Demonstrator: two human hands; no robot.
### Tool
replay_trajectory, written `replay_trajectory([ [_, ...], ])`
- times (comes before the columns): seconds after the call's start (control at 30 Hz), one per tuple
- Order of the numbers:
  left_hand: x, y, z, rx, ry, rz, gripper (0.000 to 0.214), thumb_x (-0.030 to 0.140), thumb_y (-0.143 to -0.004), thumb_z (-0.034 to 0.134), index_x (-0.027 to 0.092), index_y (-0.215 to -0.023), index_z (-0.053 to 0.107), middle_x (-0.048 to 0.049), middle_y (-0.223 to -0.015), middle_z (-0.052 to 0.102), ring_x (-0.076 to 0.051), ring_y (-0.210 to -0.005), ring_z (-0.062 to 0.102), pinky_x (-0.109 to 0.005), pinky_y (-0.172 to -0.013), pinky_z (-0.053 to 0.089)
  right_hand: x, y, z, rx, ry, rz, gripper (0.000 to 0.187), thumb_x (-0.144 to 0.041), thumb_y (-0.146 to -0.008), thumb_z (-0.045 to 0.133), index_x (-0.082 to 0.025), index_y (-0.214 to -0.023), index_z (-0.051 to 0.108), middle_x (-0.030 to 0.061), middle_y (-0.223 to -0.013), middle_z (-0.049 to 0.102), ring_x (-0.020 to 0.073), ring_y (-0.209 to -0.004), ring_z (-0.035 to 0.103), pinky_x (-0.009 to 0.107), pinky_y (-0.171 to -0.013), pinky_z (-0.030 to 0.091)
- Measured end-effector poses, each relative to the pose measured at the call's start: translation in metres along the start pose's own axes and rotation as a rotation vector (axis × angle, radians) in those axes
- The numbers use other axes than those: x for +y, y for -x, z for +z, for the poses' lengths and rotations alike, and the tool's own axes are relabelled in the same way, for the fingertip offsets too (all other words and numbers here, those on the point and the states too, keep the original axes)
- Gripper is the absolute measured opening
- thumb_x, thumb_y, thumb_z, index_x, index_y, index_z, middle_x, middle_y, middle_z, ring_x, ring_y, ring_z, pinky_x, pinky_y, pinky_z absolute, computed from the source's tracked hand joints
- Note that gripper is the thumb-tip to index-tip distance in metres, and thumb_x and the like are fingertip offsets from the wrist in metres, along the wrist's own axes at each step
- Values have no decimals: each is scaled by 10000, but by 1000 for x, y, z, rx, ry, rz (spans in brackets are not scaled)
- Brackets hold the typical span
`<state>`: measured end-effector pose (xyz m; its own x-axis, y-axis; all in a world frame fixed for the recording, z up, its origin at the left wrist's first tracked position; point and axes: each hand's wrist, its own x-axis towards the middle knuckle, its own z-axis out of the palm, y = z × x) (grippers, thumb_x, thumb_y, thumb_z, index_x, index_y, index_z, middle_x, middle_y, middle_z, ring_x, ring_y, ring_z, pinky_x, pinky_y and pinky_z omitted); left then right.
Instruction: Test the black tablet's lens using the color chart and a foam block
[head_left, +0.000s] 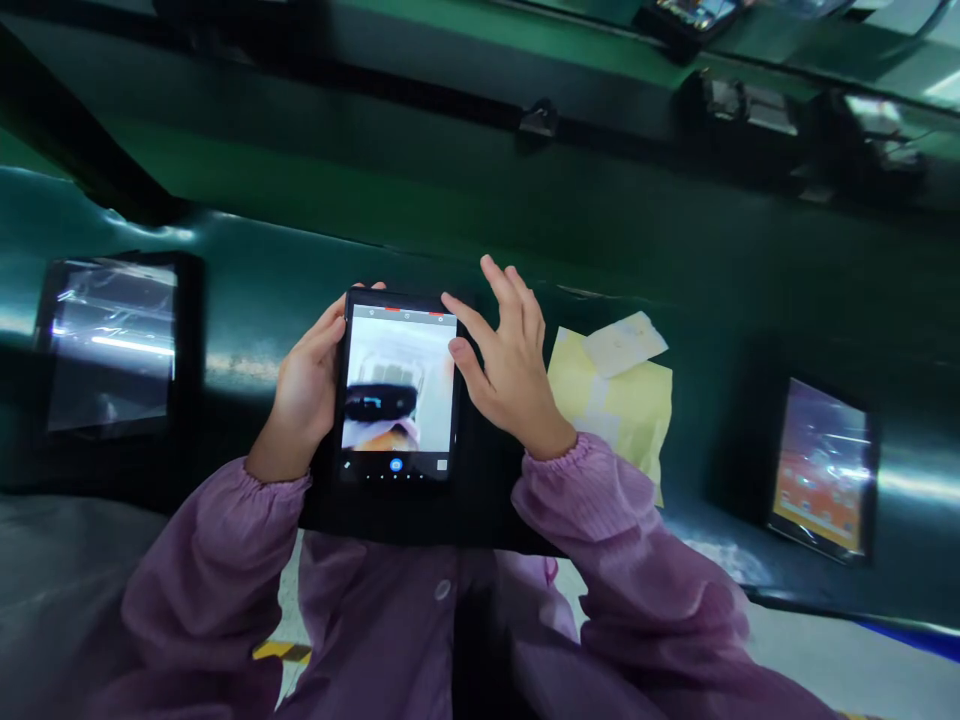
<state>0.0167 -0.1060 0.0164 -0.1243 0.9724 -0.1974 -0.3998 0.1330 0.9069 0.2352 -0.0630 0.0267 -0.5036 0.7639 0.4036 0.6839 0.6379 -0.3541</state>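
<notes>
A black-framed tablet [397,385] is held in front of me with its screen lit. The screen shows a bright camera picture, with a blue shutter button near the bottom. My left hand [307,385] grips the tablet's left side, thumb at the front edge and fingertips showing over the top corner. My right hand [514,360] is at the upper right corner of the tablet with its fingers spread. Its index fingertip is over the top edge of the screen; whether it touches the glass I cannot tell.
On the dark green bench [697,440], yellow paper [645,400] lies right of the tablet, a whitish slip [626,343] on it. Another tablet [112,345] is at the left, and one with an orange lit screen [821,470] at the right. Dark devices [739,105] sit on the far rail.
</notes>
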Motion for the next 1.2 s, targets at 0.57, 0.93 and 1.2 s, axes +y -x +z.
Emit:
replay_trajectory([
  [0.57,5,-4,12,82,207,-61,313,253,-1007,477,163,-1090,765,-85,-1162,753,-291,-1216,665,-415,-1059,547,-25,75,3,-139,-271,-519,500,-511,-1157,313,-247,-1172,736,78,-1523,554,222,-1505,372,452,-1276,277],
  [0.93,5,-4,10,98,259,-81,358,232,-1020,422,149,-1105,760,-93,-1031,760,-265,-1102,709,-403,-1036,561,-20,86,8,0,-307,-521,445,-485,-1148,343,-238,-1212,708,108,-1449,602,221,-1501,392,424,-1258,332],
  [1.2,5,-5,13,112,284,-89,393,209,-1028,369,151,-1070,755,-105,-1061,763,-266,-1165,694,-423,-1093,528,-24,87,12,-128,-214,-530,402,-524,-1127,423,-296,-1268,724,48,-1532,550,225,-1523,346,457,-1302,192],
])
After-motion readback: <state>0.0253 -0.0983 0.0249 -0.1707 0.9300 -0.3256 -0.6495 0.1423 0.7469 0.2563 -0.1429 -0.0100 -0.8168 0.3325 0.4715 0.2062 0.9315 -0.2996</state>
